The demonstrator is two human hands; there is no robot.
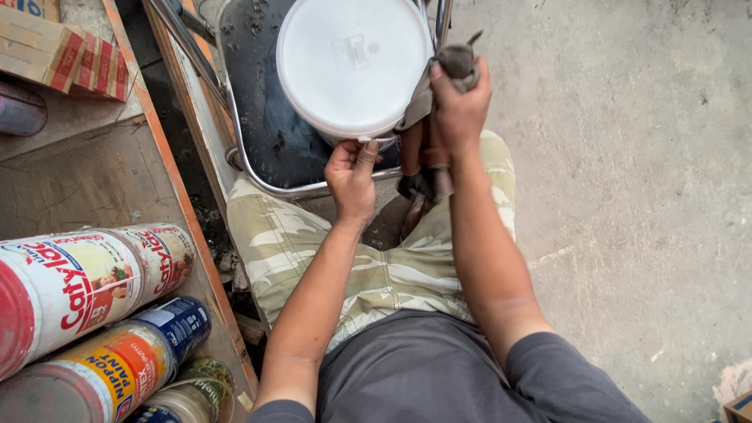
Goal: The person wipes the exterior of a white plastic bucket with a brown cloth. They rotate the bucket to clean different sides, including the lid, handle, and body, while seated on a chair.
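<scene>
A white bucket (352, 66) is held at its near rim by the left hand (352, 176). Beside the bucket, a grey rag (454, 63) is squeezed tight in the right hand (460, 106).

It looked like a paint shop's storeroom or a rough workshop. At nine to seven o'clock, paint tins (86, 313) lay on their sides on a worn wooden shelf (94, 180), with cardboard boxes (55, 51) at eleven o'clock. From one to five o'clock, the bare concrete floor (627, 196) was stained and dusty.
</scene>
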